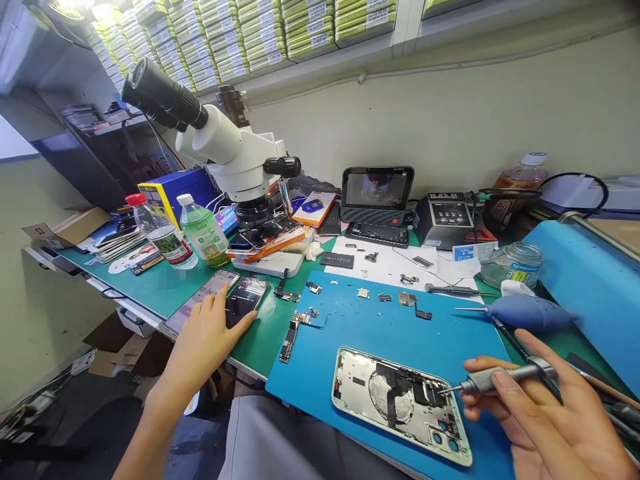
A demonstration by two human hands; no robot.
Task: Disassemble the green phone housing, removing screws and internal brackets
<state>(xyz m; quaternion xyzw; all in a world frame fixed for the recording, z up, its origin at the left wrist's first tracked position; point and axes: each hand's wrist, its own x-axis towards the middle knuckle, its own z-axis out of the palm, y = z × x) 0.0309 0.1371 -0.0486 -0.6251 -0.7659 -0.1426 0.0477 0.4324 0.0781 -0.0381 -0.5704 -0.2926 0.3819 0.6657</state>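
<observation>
My right hand [545, 417] grips a small metal screwdriver [493, 380], whose tip touches the inside of an opened phone housing [400, 402] lying on the blue work mat [380, 333]. My left hand [205, 340] reaches out to the left, fingers spread, resting on two phones: a dark-screened phone [246, 297] and a lit phone [203, 299] on the green bench. Small phone parts and screws [407, 299] are scattered on the mat above the housing. A logic board [289, 340] lies at the mat's left edge.
A white stereo microscope [235, 150] stands at the back left over stacked phones. Two plastic bottles [203, 230] stand left of it. A small screen [377, 189], a soldering station [450, 217], a glass jar [515, 263], a blue air blower [530, 312] and tweezers [453, 289] lie behind.
</observation>
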